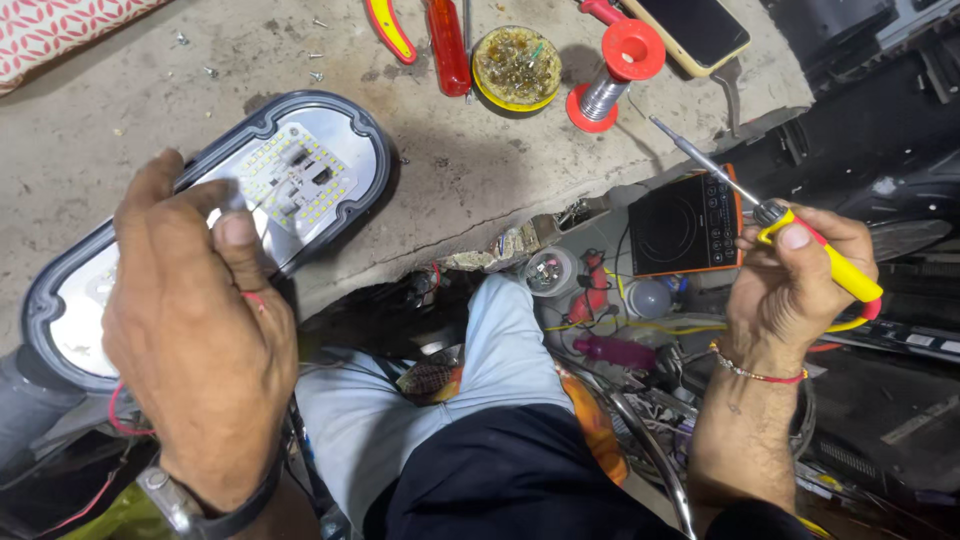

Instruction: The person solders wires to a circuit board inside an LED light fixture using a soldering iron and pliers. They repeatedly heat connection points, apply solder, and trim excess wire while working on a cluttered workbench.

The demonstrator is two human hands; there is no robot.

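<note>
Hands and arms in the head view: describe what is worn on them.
The left hand has a wristwatch with a metal case and dark band at the wrist. The right hand has a thin red and gold thread bracelet. Both forearms are bare and hairy; no gloves or sleeves show.

A dark-rimmed oval lamp housing with a white reflector (215, 215) lies tilted at the edge of the rough grey desk (470, 170), its square LED board of small yellow chips facing up. A soldering iron with yellow-and-red handle (790, 235) is held well apart, its thin metal tip slanting up-left.
</note>
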